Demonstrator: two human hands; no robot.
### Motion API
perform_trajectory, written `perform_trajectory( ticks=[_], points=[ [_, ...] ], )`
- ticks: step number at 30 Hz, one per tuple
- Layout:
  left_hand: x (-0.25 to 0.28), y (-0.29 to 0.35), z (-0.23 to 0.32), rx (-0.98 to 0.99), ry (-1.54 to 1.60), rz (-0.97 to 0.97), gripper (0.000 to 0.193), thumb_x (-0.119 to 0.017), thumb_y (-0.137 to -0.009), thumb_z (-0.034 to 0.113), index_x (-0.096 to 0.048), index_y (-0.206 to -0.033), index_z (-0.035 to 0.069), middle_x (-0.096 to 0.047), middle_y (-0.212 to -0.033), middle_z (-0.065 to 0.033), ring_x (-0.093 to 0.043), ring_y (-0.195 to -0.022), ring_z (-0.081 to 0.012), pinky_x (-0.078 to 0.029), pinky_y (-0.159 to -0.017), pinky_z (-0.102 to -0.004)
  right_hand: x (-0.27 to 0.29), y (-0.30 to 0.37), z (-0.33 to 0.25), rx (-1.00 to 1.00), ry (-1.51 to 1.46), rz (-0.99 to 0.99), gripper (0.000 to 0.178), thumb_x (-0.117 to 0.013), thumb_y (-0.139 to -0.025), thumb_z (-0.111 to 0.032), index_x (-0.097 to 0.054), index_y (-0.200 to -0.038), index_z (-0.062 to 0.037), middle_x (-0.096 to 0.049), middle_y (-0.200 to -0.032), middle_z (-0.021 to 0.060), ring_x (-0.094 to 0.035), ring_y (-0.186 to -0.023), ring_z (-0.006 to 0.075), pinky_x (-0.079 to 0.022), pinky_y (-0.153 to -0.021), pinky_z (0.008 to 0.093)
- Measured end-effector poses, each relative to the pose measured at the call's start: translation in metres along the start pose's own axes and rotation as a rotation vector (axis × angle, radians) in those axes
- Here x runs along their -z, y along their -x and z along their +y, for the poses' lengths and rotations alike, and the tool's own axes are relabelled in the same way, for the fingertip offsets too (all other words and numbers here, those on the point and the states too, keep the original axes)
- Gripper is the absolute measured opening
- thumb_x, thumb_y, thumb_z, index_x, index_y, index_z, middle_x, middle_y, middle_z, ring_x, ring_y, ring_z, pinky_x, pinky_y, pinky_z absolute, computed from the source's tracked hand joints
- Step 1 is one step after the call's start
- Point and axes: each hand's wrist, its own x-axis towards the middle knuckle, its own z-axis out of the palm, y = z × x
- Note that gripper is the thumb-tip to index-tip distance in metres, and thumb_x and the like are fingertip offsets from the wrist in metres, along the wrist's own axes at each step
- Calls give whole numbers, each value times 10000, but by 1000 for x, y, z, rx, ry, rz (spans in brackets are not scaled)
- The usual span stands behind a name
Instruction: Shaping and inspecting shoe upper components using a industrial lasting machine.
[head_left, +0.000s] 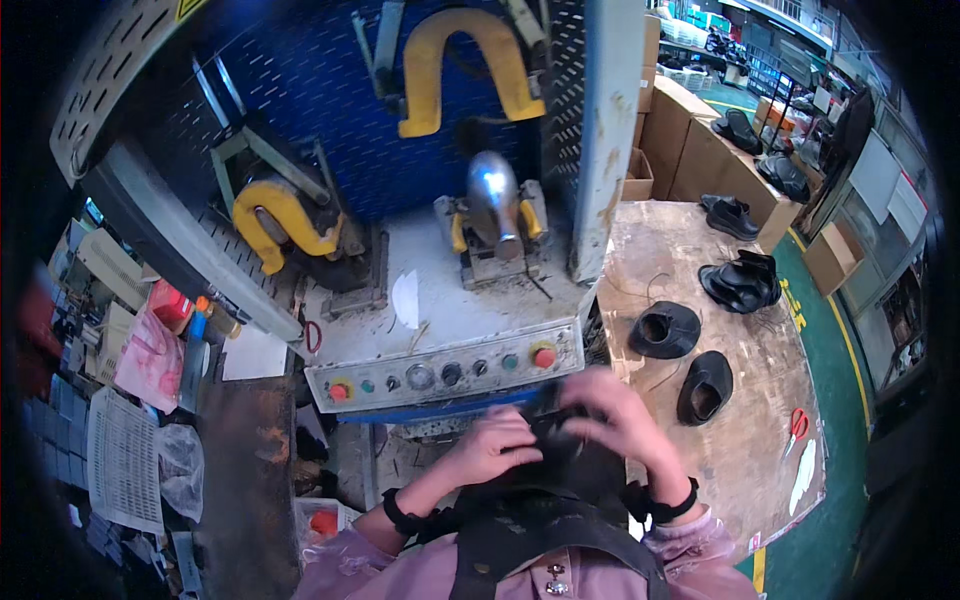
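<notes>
Black workpiece is positioned in front of the torso, between both hands; its outline blurs into the dark apron. Left hand: fingers and thumb pinched on its left edge. Right hand: fingers curved at its right side, motion-blurred; whether they grip cannot be told. From the workpiece, control panel lies at 10 o'clock, polished metal form near 12, two black shoe uppers at 2, red-handled scissors at 3.
</notes>
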Motion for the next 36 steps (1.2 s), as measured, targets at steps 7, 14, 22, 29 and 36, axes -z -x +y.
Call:
perform_trajectory(
  ticks=[7, 14, 22, 29, 36],
  points=[
    [45, 19, 27, -1, -595, 340, 219, -764, -668, 209, -604, -684, 61, -561, -666, -18, -537, -674, -192, -383, -837, -414, -116, -9, 20, -565, -1664, 141, 483, -484, -934, -362, -446, -1261, -8, -554, -1207, 112, -539, -1107, 196, -440, -910, 344],
    [117, 53, 4, 64, -284, 422, 366, -715, -723, 262, -622, -1019, 67, -593, -996, -92, -528, -1016, -284, -391, -919, -413, -110, -50, -25, -423, -646, -155, 257, -623, -841, -114, -573, -1078, -28, -639, -948, 86, -599, -879, 119, -473, -760, 283],
    [148, 32, -37, -75, -351, -434, 382, -721, -692, 291, -619, -994, 80, -574, -977, -40, -503, -1033, -217, -309, -991, -420, -115, -66, -85, 28, 480, -384, 247, -682, -694, -252, -566, -821, -75, -558, -713, 87, -599, -694, 291, -469, -593, 401],
    [120, 55, -24, -401, -757, 1, 138, -654, -668, 153, -629, -793, 101, -521, -742, 17, -537, -751, -156, -315, -932, -527, -138, -40, -68, -211, 814, -99, 289, -691, -585, -237, -626, -828, -94, -520, -773, 38, -529, -731, 219, -421, -616, 327],
    [120, 43, 5, -174, -909, -22, 366, -684, -686, 261, -621, -940, 6, -557, -1137, -147, -459, -1171, -248, -283, -989, -494, -151, -43, -65, -156, 867, 49, 130, -590, -611, -144, -593, -727, -84, -482, -721, 31, -490, -647, 197, -393, -539, 319]
  ],
)
